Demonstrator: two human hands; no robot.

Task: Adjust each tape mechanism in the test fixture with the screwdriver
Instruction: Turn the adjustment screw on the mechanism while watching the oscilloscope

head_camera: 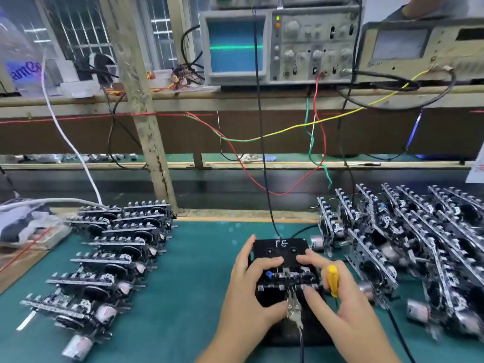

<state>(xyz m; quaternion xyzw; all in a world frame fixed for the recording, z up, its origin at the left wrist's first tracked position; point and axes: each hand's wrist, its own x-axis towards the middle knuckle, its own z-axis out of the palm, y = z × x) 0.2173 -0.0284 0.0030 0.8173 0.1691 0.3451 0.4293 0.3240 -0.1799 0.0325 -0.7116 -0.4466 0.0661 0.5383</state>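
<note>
On teal mat (199,271), boxy black fixture (280,248), yellow screwdriver (333,280)

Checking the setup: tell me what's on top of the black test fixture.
A tape mechanism sits on the test fixture, with the left hand and right hand on it; beneath them is hidden.

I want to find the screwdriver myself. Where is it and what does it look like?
Start at the green mat and find the black test fixture marked FE at its middle. The screwdriver is tucked in the right hand there, the only bright yellow handle among black and silver parts.
</note>
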